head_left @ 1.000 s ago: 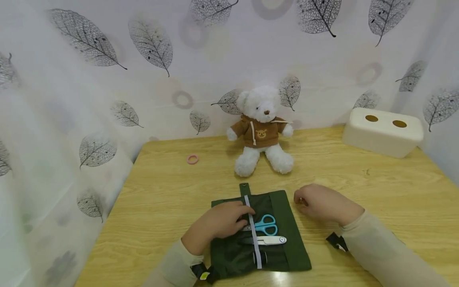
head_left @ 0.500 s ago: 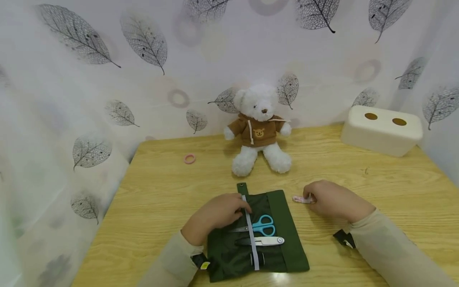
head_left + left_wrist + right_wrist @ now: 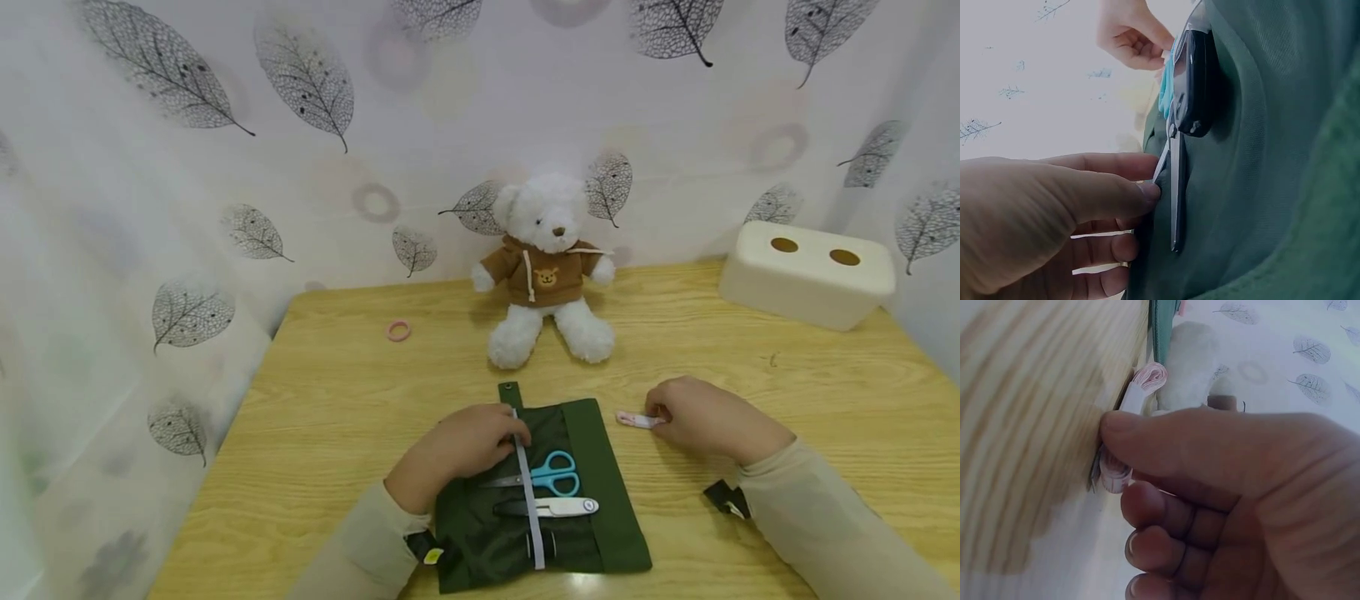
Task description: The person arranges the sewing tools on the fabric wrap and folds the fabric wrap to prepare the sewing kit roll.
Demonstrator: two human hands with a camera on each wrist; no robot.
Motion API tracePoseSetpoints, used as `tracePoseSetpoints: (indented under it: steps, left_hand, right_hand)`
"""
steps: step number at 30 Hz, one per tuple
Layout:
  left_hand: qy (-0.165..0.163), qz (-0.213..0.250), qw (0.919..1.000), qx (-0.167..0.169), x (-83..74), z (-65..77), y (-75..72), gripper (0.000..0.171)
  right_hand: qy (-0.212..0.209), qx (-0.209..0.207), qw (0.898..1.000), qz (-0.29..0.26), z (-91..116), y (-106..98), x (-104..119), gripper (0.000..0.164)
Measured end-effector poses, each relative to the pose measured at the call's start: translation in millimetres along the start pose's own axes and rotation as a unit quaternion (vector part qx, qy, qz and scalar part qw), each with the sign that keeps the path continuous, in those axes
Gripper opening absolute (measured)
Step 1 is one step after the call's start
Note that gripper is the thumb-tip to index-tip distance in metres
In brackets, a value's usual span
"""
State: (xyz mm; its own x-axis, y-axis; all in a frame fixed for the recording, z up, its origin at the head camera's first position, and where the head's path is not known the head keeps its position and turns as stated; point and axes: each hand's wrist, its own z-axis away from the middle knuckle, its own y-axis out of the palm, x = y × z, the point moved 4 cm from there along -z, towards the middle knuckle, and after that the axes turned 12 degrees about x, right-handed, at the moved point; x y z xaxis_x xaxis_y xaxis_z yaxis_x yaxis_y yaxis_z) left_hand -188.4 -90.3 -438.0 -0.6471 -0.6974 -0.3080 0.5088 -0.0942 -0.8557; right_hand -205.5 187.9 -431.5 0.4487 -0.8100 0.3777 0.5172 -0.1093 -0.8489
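Here's the green pouch [image 3: 618, 512], spread out, and the left hand [image 3: 463, 446] is on its far left part, grip together, thumb and index finger pinching the white strap [image 3: 534, 525]. Just right of the pouch, the right hand [image 3: 712, 417] has its grip clamped on a folded strip [image 3: 636, 419]; whether that strip touches the counter [image 3: 322, 408], I can't tell.

Over to the right wrist view, and there's what the head view keeps small: pink-edged layers folded into loops, a white band around them, thumb pressed on top. The left wrist view brings the slim blades [image 3: 1176, 194] of the blue-handled scissors [image 3: 557, 475] lying against the pouch's dark fabric, a black tool end alongside. Only the head view gives the whole row under the strap: scissors, white-handled tool [image 3: 566, 507], dark round piece [image 3: 546, 547] nearest the person.

Markings now: a round emblem on that white handle, too small to read.

The counter is pale wood grain. Beyond the pouch sits a white bear [image 3: 551, 275] in a brown hoodie; far left of the pouch, a pink ring [image 3: 390, 335]; far right, a cream box [image 3: 806, 287] with two oval holes. Leaf-printed cloth [image 3: 315, 225] hangs behind everything.
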Motion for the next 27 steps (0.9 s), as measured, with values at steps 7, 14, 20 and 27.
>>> tracePoseSetpoints:
  steps: [7, 14, 20, 27]
  left_hand:
    - [-0.003, -0.003, 1.0000, -0.005, -2.2, 0.1, 0.8, 0.015]
    - [-0.004, -0.004, 1.0000, 0.001, -1.3, -0.4, 1.8, 0.013]
    - [0.012, -0.002, 0.9999, -0.009, -1.3, -1.3, 2.2, 0.015]
    - [0.014, -0.010, 0.9997, -0.018, -2.7, -0.7, 2.5, 0.017]
  right_hand:
    - [-0.002, -0.001, 1.000, 0.001, 0, -1, 3, 0.009]
    - [-0.025, -0.015, 1.000, 0.008, -1, -1, 6, 0.014]
    - [-0.047, -0.036, 0.998, 0.015, -6, -4, 14, 0.014]
    - [-0.065, -0.041, 0.997, 0.012, -12, -6, 30, 0.011]
